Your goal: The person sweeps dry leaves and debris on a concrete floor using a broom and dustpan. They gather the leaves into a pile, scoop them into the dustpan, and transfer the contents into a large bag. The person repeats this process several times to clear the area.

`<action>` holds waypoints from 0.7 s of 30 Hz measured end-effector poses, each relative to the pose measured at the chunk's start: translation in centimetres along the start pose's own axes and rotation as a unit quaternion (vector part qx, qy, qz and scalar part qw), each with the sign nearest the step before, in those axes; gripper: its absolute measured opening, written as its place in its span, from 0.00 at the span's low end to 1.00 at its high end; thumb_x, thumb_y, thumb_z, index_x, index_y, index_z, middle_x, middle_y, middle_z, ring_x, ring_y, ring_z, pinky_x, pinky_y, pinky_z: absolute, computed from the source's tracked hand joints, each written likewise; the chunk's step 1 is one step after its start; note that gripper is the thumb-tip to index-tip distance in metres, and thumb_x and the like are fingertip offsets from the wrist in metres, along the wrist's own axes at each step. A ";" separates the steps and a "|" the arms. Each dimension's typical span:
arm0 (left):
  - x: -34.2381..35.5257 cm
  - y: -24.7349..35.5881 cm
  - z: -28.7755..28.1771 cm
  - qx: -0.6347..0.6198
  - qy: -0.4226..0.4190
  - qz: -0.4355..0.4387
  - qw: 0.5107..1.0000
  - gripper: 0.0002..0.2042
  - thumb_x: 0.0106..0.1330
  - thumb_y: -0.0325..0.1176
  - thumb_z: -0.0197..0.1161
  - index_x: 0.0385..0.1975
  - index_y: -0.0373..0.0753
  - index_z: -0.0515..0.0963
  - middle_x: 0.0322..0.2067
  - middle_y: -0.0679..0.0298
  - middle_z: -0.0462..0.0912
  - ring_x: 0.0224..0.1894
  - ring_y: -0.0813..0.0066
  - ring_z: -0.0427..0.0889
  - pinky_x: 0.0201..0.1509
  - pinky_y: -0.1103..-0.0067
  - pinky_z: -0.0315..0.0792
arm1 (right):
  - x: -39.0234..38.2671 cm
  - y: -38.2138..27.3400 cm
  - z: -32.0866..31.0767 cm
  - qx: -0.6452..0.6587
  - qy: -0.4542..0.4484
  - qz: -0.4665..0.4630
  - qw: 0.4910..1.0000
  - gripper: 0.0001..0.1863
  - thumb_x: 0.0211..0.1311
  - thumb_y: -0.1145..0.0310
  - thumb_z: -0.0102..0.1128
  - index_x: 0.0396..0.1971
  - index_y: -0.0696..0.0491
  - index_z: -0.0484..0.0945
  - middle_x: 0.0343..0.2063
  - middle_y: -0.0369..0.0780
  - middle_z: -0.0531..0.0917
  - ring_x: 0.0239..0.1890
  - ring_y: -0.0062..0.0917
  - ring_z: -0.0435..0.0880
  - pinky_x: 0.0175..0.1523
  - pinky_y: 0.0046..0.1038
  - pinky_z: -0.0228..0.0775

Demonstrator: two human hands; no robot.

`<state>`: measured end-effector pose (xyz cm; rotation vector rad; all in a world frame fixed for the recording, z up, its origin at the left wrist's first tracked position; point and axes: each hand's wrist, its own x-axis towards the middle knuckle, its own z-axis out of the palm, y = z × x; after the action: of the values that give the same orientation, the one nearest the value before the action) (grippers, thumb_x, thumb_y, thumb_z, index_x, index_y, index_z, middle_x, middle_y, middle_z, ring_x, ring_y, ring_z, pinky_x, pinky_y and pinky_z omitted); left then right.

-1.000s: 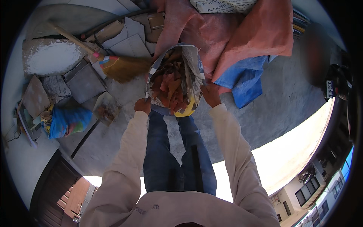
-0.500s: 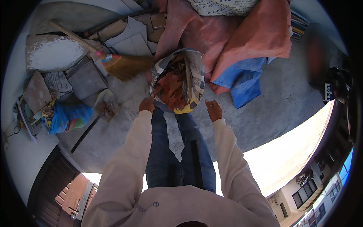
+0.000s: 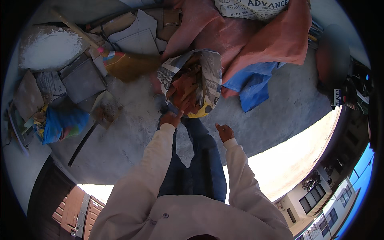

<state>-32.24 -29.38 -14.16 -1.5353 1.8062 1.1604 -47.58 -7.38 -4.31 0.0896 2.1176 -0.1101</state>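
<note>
An open-mouthed printed sack [image 3: 212,76] stands on the floor in front of my legs. Inside it lie dry reddish-brown leaves [image 3: 186,90]. At the sack's near edge, my left hand [image 3: 172,119] is closed on the rim, with its fingertips partly hidden against the sack. To the right, apart from the sack, my right hand [image 3: 225,132] is empty. Its fingers are loosely curled and the thumb stands away from them, so the hand is open.
Left of the sack lean a broom [image 3: 130,66], flat boards [image 3: 84,78] and a dustpan [image 3: 106,110] with debris. A blue plastic bag [image 3: 66,122] lies nearby. An orange tarp [image 3: 256,44] with a blue underside covers the area behind. A motorcycle [image 3: 354,90] stands far right.
My left hand has moved right, from the sack's left side to its near rim. The right hand has dropped slightly lower, away from the sack. The view has shifted a little.
</note>
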 end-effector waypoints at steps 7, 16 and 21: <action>4.6 -1.7 0.0 0.007 -0.095 -0.142 0.985 0.14 0.55 0.40 0.53 0.29 0.33 0.74 0.14 0.60 0.77 0.17 0.73 0.78 0.20 0.77 0.72 | -8.1 -2.7 2.3 -0.296 -0.179 0.040 0.937 0.33 0.51 0.38 0.42 0.40 0.55 0.74 0.41 0.50 0.76 0.46 0.42 0.74 0.51 0.37 0.64; 1.8 -2.1 -2.8 0.103 -0.157 -0.014 0.982 0.15 0.56 0.40 0.48 0.26 0.33 0.75 0.17 0.56 0.79 0.21 0.66 0.80 0.34 0.72 0.73 | -11.7 3.5 10.0 -0.337 -0.228 -0.213 0.888 0.18 0.57 0.55 0.40 0.29 0.50 0.77 0.31 0.46 0.79 0.35 0.41 0.78 0.38 0.39 0.70; 3.6 -2.0 -4.3 0.108 -0.365 -0.110 0.918 0.16 0.57 0.43 0.47 0.29 0.35 0.75 0.26 0.55 0.80 0.29 0.62 0.80 0.40 0.69 0.72 | -18.8 2.4 1.7 -0.227 -0.255 -0.296 0.892 0.13 0.54 0.58 0.46 0.24 0.51 0.76 0.22 0.45 0.78 0.26 0.40 0.77 0.32 0.39 0.69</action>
<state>-30.48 -34.96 -15.41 -0.9551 1.1742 1.1634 -36.06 -5.60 10.71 -0.7895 1.5283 0.0083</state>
